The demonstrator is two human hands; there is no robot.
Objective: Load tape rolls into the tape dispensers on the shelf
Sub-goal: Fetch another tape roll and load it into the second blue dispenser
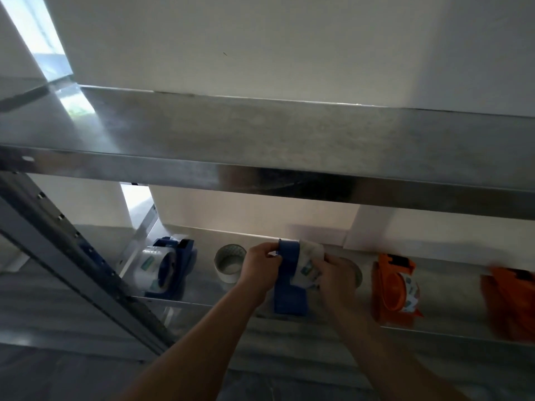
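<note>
low in the middle, the left hand pinches a blue plastic tape dispenser while the right hand grips its clear tape roll; the neighbouring blue dispenser and orange dispenser look loaded, and a loose silvery roll waits.

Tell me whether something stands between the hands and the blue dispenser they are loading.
Nothing visible does. The left hand grips the blue dispenser at its top, and the right hand holds the tape roll directly against it.
</note>
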